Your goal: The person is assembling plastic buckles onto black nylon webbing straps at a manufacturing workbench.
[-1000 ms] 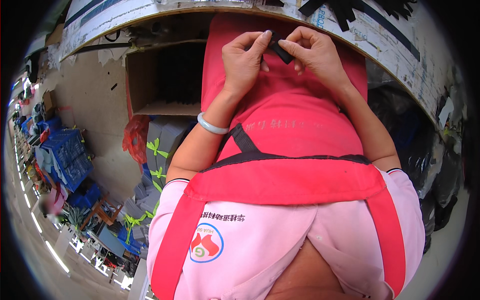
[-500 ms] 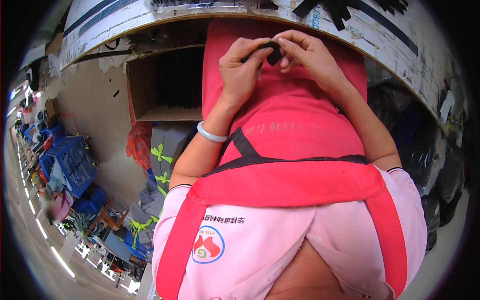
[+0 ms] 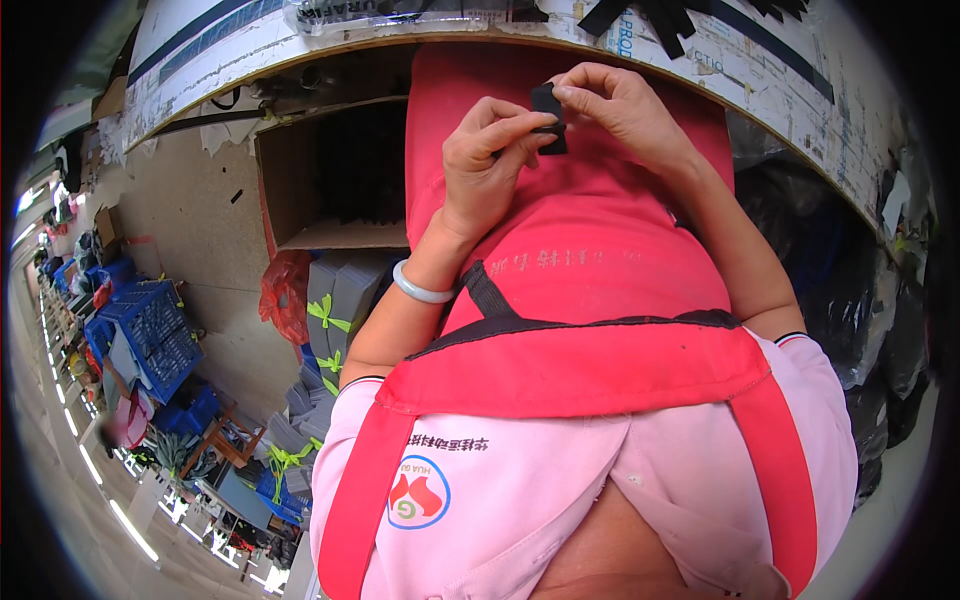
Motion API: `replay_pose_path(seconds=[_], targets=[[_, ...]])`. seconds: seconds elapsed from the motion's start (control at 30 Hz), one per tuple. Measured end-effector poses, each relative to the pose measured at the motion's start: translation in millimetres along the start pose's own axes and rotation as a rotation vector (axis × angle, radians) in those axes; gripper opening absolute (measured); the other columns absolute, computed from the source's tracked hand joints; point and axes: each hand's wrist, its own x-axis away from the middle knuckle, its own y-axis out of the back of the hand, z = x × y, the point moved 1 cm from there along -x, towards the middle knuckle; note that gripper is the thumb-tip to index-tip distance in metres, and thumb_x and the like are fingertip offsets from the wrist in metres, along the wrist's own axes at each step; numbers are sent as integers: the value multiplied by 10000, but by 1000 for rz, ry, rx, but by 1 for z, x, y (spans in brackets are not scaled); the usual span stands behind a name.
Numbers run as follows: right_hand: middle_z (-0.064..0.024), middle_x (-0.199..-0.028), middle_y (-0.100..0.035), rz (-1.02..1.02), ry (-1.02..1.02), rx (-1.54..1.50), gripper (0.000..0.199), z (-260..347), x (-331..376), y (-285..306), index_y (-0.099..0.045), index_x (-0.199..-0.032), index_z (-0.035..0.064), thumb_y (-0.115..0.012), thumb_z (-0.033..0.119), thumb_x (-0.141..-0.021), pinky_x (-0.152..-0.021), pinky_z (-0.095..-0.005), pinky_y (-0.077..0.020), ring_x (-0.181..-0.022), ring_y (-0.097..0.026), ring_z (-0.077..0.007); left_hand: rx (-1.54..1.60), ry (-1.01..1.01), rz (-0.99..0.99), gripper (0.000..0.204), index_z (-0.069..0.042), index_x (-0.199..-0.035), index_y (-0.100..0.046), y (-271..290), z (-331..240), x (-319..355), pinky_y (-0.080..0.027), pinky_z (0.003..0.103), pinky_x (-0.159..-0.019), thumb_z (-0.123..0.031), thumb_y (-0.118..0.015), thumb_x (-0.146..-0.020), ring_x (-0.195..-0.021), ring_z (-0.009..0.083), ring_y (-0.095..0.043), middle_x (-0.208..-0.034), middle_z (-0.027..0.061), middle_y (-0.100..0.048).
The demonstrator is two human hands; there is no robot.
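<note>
Our bench (image 3: 740,85) curves across twelve o'clock; below, toward one, our left grip (image 3: 482,160) and right grip (image 3: 628,115) both pinch a black strip (image 3: 545,98) over the red apron (image 3: 590,225). We judge this adjusting; the next move calls for steady fingertips.

- Over my remote feed, I saw the left hand (image 3: 482,165) shift lower in view.
- I saw the black strip (image 3: 546,100) turn more upright, showing more length.
- More plastic packaging (image 3: 350,18) came into view.
</note>
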Motion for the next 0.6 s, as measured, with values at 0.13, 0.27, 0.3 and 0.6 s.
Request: replay_pose_path(seconds=[0.13,0.27,0.3,0.6], targets=[[-22,-848,-631,-13,10,-28,211,-4,-1,-2,-615,-1002,-6,-602,196,-945,-702,-220,-517,-783,-605,-75,-75,-38,9,228,-36,-1003,-709,0,2,2,-497,197,-545,81,-664,-813,-687,108,-619,-894,65,-593],[-30,-810,-629,-18,80,-20,187,-8,-3,-2,-584,-998,3,-574,187,-963,-663,-221,-522,-725,-621,-85,-73,5,37,219,-10,-1015,-704,1,2,4,-475,189,-566,82,-657,-822,-656,75,-578,-941,58,-585],[-33,-798,-629,-25,99,-16,184,-8,-3,-2,-580,-997,7,-569,188,-966,-645,-221,-523,-702,-623,-88,-73,4,34,219,-10,-1015,-704,1,2,4,-475,189,-566,82,-657,-822,-656,75,-578,-941,58,-585],[-24,-801,-632,-89,71,-16,166,-11,-3,-2,-581,-1008,22,-601,176,-948,-637,-209,-522,-711,-619,-75,-50,57,49,189,-58,-967,-723,-3,0,6,-456,198,-514,35,-699,-804,-621,68,-565,-884,35,-584]])
